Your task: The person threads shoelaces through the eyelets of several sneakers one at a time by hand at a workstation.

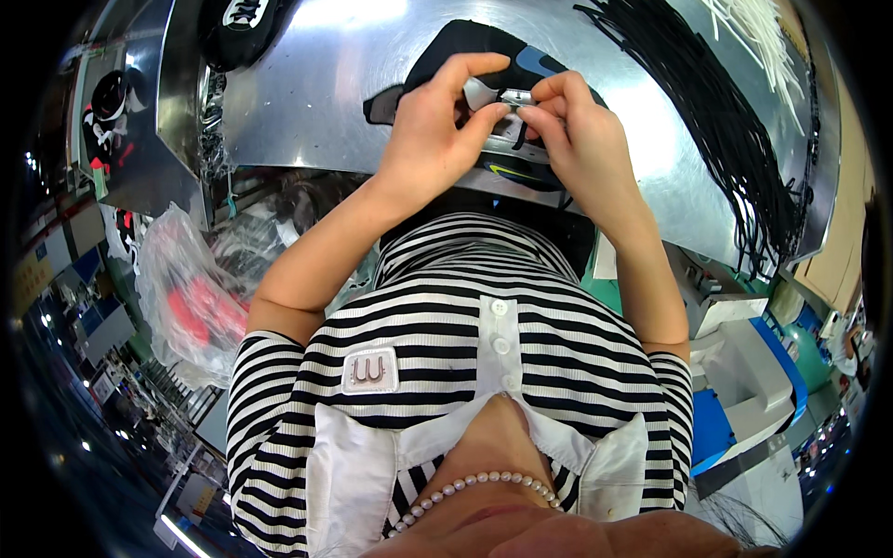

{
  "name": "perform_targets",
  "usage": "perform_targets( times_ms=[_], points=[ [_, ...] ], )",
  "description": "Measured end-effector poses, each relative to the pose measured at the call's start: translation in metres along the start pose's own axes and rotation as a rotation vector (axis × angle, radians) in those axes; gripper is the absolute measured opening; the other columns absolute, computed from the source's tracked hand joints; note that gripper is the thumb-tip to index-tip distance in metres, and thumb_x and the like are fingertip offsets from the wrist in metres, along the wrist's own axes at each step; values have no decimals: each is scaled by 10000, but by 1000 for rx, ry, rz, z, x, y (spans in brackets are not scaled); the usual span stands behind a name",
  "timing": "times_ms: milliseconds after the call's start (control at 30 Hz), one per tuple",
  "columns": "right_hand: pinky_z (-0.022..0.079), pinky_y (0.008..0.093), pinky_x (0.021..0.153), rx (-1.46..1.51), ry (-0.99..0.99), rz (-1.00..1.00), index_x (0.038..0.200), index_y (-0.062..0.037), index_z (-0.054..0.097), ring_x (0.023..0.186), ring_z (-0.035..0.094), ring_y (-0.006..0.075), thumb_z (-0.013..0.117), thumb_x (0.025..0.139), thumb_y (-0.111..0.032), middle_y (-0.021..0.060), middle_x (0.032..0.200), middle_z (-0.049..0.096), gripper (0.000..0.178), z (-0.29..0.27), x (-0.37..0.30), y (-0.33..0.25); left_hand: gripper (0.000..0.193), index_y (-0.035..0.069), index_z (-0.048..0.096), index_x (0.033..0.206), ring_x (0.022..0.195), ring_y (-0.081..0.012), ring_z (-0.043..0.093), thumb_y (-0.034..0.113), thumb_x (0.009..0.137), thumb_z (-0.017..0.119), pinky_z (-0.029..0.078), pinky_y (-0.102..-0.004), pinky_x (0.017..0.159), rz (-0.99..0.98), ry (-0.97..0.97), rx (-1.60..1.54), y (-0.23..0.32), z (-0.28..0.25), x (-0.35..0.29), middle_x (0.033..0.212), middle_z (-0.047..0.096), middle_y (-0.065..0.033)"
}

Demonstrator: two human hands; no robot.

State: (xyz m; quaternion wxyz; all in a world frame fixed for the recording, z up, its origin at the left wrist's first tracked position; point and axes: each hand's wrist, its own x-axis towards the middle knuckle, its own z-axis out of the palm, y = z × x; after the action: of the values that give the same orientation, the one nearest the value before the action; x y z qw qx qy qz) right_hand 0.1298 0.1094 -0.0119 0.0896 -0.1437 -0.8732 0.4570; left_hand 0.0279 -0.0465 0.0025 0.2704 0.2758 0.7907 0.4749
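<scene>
We hold both hands together over the near edge of the shiny metal bench (307, 102), working on a black shoe (484, 46) that lies there with its grey-and-white parts turned toward us. Our left hand (437, 130) is closed in a pinch, thumb and forefinger pressed on a small silvery piece (514, 96) at the shoe's upper, and our right hand (577, 126) is closed on the same piece from the other side, fingertips touching it just beside the left thumb. Much of the shoe is hidden under our palms, so we cannot tell exactly what the small piece is. To our right on the bench lies a thick bundle of black laces (716, 121), with a bundle of white laces (758, 33) beyond it near the far corner. Another dark shoe (240, 28) sits at the bench's far left. Below the bench on our left hangs a clear plastic bag (191, 288) with something red inside.
</scene>
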Motion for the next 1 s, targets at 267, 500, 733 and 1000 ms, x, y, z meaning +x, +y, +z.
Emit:
perform_targets(
  times_ms=[267, 500, 733, 1000],
  points=[
    [497, 373, 522, -327, 83, -204, 983, -20, 543, 600, 667, 289, 647, 904, -176, 108, 675, 668, 203, 6, 14, -2, 370, 23, 525, 1339, 873, -75, 622, 19, 969, 528, 495, -220, 817, 21, -94, -147, -4, -1, 9, 1001, 678, -56],
    [496, 303, 572, -18, 310, 5, 996, -62, 643, 636, 652, 224, 717, 865, -182, 79, 791, 686, 192, -23, -7, 28, 437, 57, 540, 1306, 853, -79, 616, -24, 885, 623, 500, -226, 769, 40, 26, -281, -8, 2, 24, 969, 650, -53],
    [502, 381, 615, -170, 392, 61, 993, -64, 611, 699, 666, 289, 637, 927, -207, 86, 846, 699, 159, -5, 0, 34, 442, 49, 541, 1308, 922, -135, 643, -34, 882, 623, 500, -254, 847, -133, -249, -727, 2, -24, 32, 972, 678, -74],
    [492, 329, 613, 132, 431, 112, 1019, -47, 608, 678, 660, 230, 623, 949, -188, 70, 791, 683, 158, -13, 0, 42, 452, 25, 508, 1357, 1036, -179, 629, 133, 943, 652, 478, -287, 902, 11, -44, 117, 19, -28, 6, 1107, 667, -81]
  ],
)
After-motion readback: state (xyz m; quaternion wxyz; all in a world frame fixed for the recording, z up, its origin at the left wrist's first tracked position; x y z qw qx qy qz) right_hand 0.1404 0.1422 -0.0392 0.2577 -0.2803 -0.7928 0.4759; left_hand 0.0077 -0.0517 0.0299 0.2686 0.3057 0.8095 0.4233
